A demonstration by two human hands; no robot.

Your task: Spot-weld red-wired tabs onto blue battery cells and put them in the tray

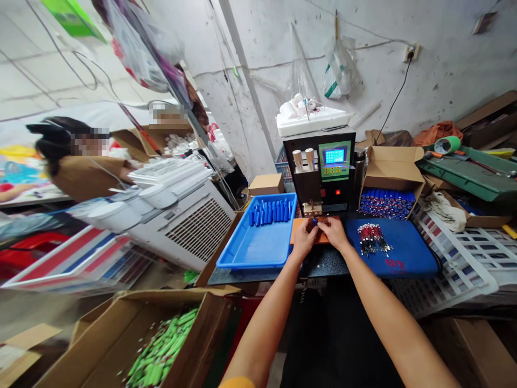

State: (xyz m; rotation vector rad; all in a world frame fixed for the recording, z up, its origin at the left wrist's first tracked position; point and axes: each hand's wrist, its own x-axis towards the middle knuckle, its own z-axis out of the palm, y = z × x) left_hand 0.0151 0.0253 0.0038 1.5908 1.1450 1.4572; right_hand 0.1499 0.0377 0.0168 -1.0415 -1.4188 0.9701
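Observation:
Both my hands meet over an orange pad [299, 225] in front of a black spot-welding machine [321, 172]. My left hand [305, 238] and my right hand [332, 231] are closed together on a small blue cylindrical cell [314, 221], held just under the machine's electrode tips [312, 207]. A blue tray [258, 248] with a row of blue cells [271, 211] lies to the left of my hands. To the right, a bundle of red and black wire leads [374, 238] rests on a blue mat [404, 250].
An open cardboard box of blue cells [388, 202] stands right of the machine. A carton of green cells [161, 345] sits low at the left. A white air-conditioner unit [186, 221] and another person [76, 161] are at the left. White plastic grids [464, 248] lie at the right.

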